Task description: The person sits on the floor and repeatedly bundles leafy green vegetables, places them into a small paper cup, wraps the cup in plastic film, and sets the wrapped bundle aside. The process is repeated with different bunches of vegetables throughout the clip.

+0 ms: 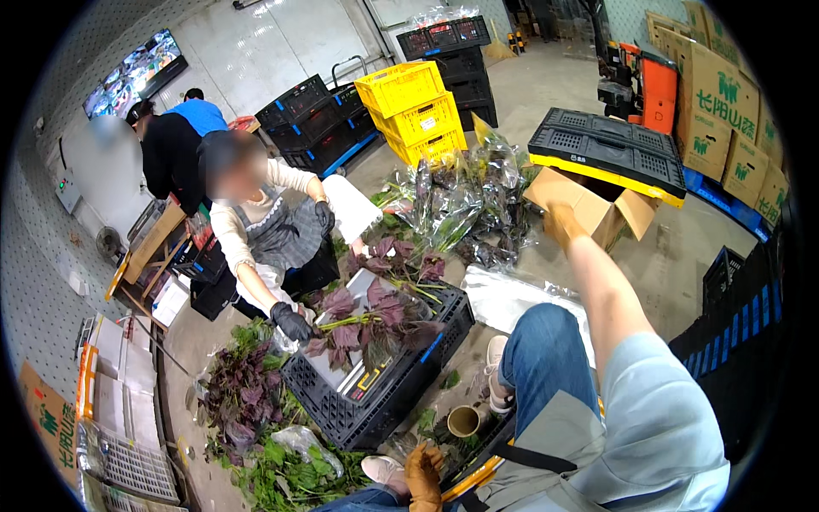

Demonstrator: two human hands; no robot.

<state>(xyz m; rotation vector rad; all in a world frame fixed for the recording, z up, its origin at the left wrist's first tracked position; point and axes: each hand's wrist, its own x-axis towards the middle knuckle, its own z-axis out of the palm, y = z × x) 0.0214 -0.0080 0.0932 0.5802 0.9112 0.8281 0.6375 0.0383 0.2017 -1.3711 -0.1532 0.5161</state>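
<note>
My right hand (563, 224), in a tan glove, reaches out to a flap of an open cardboard box (579, 203). Its fingers point away from me, so any grip on the flap is hidden. Low in the picture, my gloved left hand (424, 470) hangs beside my shoe with its fingers curled. Near it stands a cardboard tube (464, 421). Purple-leaved stems (358, 323) lie across a flat scale (368, 382) on an upturned black crate (409, 377). A co-worker's black-gloved hand (291, 321) is at the left end of these stems.
Bagged leafy bunches (448, 198) lie beyond the crate, near clear plastic bags (499, 291). Loose purple leaves (243, 390) and green leaves (288, 473) cover floor at left. A folded black crate (604, 150) tops the box. Yellow crates (416, 118) stand behind.
</note>
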